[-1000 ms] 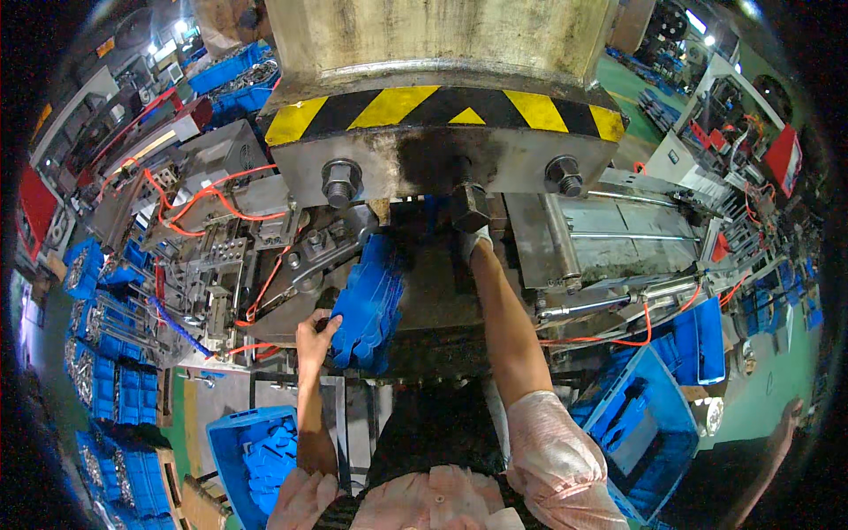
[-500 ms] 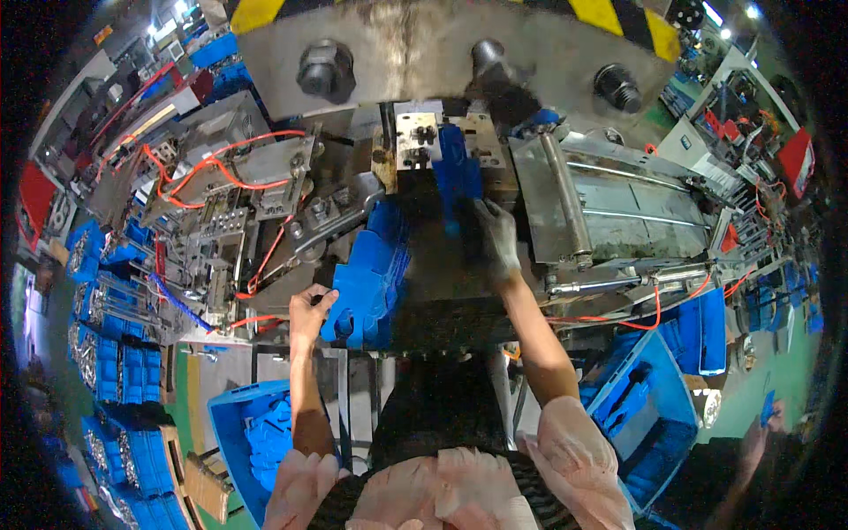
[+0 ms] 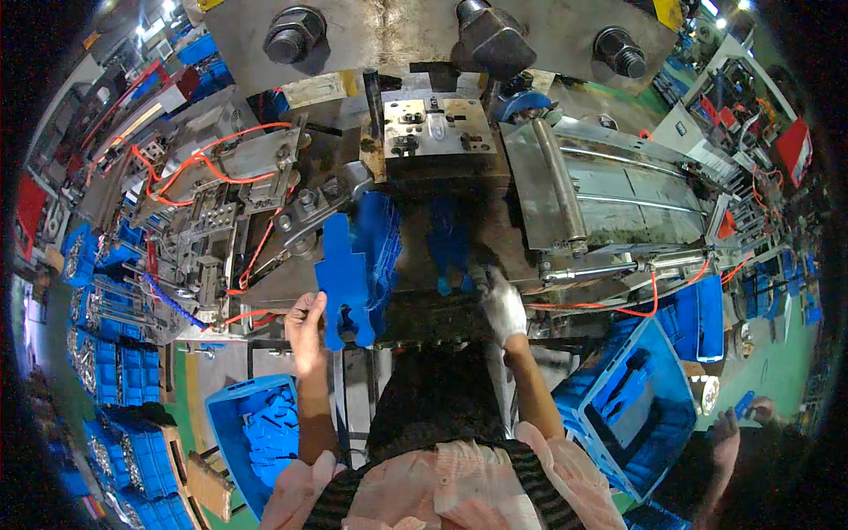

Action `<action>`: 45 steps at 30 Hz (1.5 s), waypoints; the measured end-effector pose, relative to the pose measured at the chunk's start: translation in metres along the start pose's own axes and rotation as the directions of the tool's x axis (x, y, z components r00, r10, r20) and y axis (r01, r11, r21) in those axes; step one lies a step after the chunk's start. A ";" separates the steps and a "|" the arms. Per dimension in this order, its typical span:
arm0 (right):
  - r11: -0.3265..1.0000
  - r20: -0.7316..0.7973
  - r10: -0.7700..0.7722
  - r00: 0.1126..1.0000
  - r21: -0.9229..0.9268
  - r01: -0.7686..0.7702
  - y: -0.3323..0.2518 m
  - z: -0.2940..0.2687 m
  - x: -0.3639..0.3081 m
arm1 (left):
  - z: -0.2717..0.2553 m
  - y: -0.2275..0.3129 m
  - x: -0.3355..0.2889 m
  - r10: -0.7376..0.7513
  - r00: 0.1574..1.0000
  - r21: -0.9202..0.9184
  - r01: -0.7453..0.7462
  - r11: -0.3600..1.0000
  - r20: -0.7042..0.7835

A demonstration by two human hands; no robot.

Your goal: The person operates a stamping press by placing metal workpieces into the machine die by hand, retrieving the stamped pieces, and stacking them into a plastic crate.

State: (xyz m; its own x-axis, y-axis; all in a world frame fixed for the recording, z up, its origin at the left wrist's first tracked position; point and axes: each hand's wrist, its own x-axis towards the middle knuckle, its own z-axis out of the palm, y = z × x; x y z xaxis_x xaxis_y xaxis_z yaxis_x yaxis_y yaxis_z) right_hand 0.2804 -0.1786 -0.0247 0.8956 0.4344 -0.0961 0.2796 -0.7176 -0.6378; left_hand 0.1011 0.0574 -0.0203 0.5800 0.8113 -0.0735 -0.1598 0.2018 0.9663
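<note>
Jutting rightward from left grip (image 3: 306, 327): blue plate (image 3: 344, 276)

No lettering or number is legible. Yellow warning paint (image 3: 667, 12) marks the steel press block (image 3: 380, 40) near its right edge; a dark label (image 3: 681, 129) on the pale cabinet (image 3: 685, 145) is too small to read.

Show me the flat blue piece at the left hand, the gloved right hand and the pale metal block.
Flat blue piece (image 3: 344, 276): head view, middle of its broad face.
Gloved right hand (image 3: 504, 309): head view, on its back.
Pale metal block (image 3: 439, 131): head view, top face.
</note>
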 end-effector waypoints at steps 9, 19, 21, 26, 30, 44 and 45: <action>0.465 0.145 -0.099 0.984 0.881 -0.083 -0.063 0.024 0.000 | 0.089 0.012 -0.005 0.124 0.986 0.094 -0.135 0.986 0.114; 0.837 -0.168 -0.189 0.967 0.487 0.249 -0.035 0.002 0.177 | 0.018 -0.024 0.027 0.347 0.922 0.772 -0.344 0.534 0.171; 0.863 -0.237 -0.407 0.882 0.216 0.456 -0.031 0.008 0.188 | 0.013 -0.030 0.030 0.375 0.912 0.778 -0.355 0.518 0.167; 0.920 -0.293 -0.324 0.900 0.123 0.371 -0.023 0.038 0.211 | 0.005 -0.030 0.033 0.335 0.933 0.748 -0.316 0.583 0.132; 0.900 -0.197 -0.036 0.980 0.421 0.118 0.014 0.047 0.249 | 0.021 -0.033 0.037 0.289 0.943 0.723 -0.317 0.614 0.168; 0.850 -0.008 0.192 0.981 0.500 -0.163 -0.015 0.044 0.237 | 0.011 -0.019 0.038 0.285 0.945 0.758 -0.303 0.578 0.161; 0.851 -0.007 0.188 0.982 0.501 -0.160 -0.016 0.045 0.236 | 0.012 -0.016 0.037 0.288 0.945 0.758 -0.303 0.578 0.158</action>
State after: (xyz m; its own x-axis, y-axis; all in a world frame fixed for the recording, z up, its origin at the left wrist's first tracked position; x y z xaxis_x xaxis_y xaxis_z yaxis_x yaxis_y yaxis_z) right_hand 0.4717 -0.0401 -0.0721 0.9347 0.2874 -0.2090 -0.0782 -0.4075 -0.9098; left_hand 0.1347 0.0779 -0.0354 0.6283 0.7376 0.2475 0.3376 -0.5451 0.7673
